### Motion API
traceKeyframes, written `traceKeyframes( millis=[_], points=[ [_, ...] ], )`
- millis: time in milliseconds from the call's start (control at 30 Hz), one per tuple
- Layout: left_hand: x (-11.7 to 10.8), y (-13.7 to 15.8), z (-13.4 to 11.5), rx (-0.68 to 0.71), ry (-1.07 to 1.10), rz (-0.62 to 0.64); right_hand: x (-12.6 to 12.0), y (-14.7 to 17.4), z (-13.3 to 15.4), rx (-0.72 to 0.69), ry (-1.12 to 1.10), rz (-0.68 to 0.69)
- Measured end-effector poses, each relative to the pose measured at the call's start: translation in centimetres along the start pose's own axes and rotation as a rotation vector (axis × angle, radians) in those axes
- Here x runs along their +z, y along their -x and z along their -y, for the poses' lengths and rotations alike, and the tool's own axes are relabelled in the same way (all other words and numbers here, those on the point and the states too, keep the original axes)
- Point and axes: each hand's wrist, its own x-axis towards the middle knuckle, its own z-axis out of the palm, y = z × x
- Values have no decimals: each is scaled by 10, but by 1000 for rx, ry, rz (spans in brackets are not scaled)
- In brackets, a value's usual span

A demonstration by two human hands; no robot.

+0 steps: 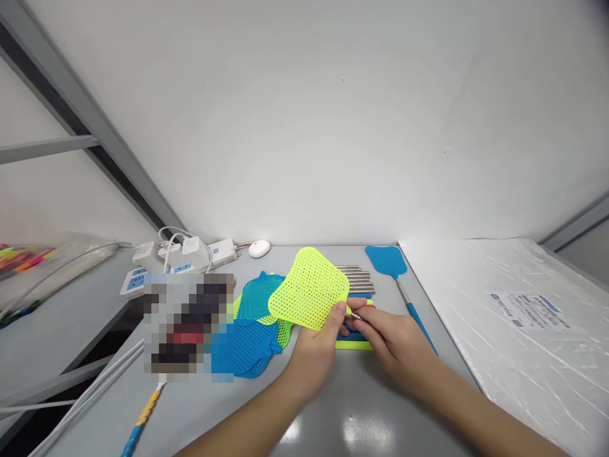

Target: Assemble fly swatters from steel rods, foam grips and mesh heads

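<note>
My left hand (320,346) is closed around the neck of a yellow-green perforated fly swatter head (311,289), which tilts up and away from me. My right hand (392,330) pinches a thin metal rod (355,315) at the base of that neck; whether the rod sits inside the neck is hidden by my fingers. Blue perforated swatter heads (254,346) lie in a pile with yellow-green ones to the left. Behind my hands are several metal rods (359,279) side by side. Partly under my hands lie coloured tubes, among them a yellow-green tube (354,345).
A blue fly swatter (386,260) with a metal shaft and blue handle lies to the right. Beyond it is a plastic-wrapped white panel (514,355) with a label. At left are a power strip (133,281) with white chargers, cables, a white oval object (259,249) and a pixelated area.
</note>
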Motion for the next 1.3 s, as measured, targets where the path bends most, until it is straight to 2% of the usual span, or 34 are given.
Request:
traceKeyframes(
  millis=[133,300,367,433,533,667,733,1067,1167,1300],
  points=[
    [-1,-3,-2,33,-13,24,-10,-7,6,160,-407,108],
    [-1,-2,-12,35,-25,196,-20,-8,-2,544,-1119,454],
    [-1,-2,-14,6,-20,231,-21,-8,-6,642,-1260,535],
    [-1,-3,-14,-15,-17,246,-20,-7,-8,669,-1297,546],
    [0,-3,-11,-7,3,222,-19,-8,-3,555,-1194,445],
    [2,-2,-4,19,115,173,-21,-11,10,271,-799,259],
    [3,-2,-1,10,164,151,-21,-12,15,190,-615,175],
    [3,-2,-3,72,134,-23,-6,-9,12,195,132,97],
    [1,-1,-2,71,127,-10,-6,-7,11,158,242,82],
    [3,2,3,-40,169,23,-7,-3,7,92,232,47]
  ],
)
